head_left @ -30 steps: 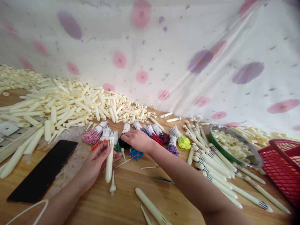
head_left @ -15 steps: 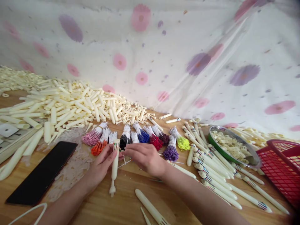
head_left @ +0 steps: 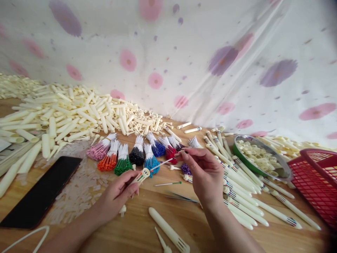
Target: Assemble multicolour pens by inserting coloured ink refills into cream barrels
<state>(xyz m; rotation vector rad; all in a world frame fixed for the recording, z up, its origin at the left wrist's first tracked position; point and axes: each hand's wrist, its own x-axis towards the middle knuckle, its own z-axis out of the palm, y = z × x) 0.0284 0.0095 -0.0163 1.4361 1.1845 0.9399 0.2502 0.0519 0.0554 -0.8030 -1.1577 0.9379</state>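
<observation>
Two pinches, short of the table's (head_left: 126, 233) far edge: your left hand (head_left: 119, 191) tilts a barrel (head_left: 140, 177), likely to face your right hand's (head_left: 206, 172) refill (head_left: 162, 163).

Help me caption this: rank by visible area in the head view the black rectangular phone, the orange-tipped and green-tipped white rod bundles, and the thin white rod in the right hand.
Phone
Orange-tipped bundle and green-tipped bundle: too alike to rank
Thin white rod
</observation>
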